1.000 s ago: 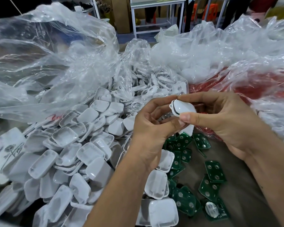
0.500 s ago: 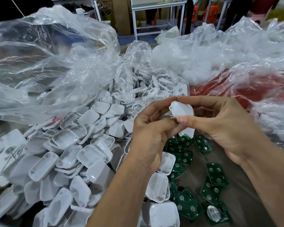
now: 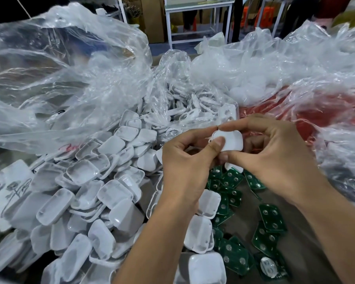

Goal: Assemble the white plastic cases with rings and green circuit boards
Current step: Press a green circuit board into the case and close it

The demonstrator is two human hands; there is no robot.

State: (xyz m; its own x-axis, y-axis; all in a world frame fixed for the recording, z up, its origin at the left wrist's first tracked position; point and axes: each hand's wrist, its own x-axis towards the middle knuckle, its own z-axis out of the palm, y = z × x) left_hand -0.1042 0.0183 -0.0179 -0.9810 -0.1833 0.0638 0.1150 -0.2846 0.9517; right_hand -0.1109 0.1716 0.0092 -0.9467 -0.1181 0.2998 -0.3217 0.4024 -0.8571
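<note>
Both hands pinch one white case [image 3: 231, 142] above the green circuit boards [image 3: 232, 181]: left hand [image 3: 184, 160] thumb presses its face, right hand [image 3: 275, 158] fingers curl round its edges. Uneven pressure could pop it loose into the pile of cases [image 3: 80, 201] left of the boards.

Dim even light, plastic glare, warped edges

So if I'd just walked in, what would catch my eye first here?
Probably the two hands at the centre, left hand and right hand, pinching one small white case between them. Next, the big heap of white cases spilling out at lower left, then the green circuit boards scattered below the hands, and crumpled clear plastic bags behind.
</note>
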